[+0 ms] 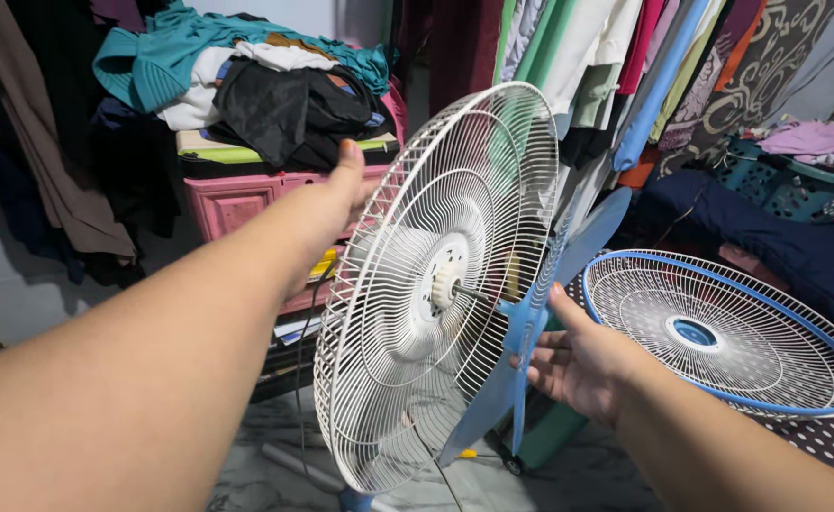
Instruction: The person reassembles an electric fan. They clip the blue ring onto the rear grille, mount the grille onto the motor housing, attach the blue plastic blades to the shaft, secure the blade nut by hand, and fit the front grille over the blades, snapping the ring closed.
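Note:
A standing fan's white wire rear guard stands upright in the middle, its motor shaft poking out at the hub. My left hand reaches behind the guard's upper left rim; what it grips there is hidden. My right hand holds the translucent blue fan blade at its hub, right in front of the shaft. The blade's lobes spread up to the right and down to the left. The front guard, white wire with a blue rim, lies flat at the right on a dotted cloth.
A pink cabinet piled with folded clothes stands behind the fan. Hanging garments fill the back right. A teal basket with laundry sits far right. The fan's pole and a cord run down to the marbled floor.

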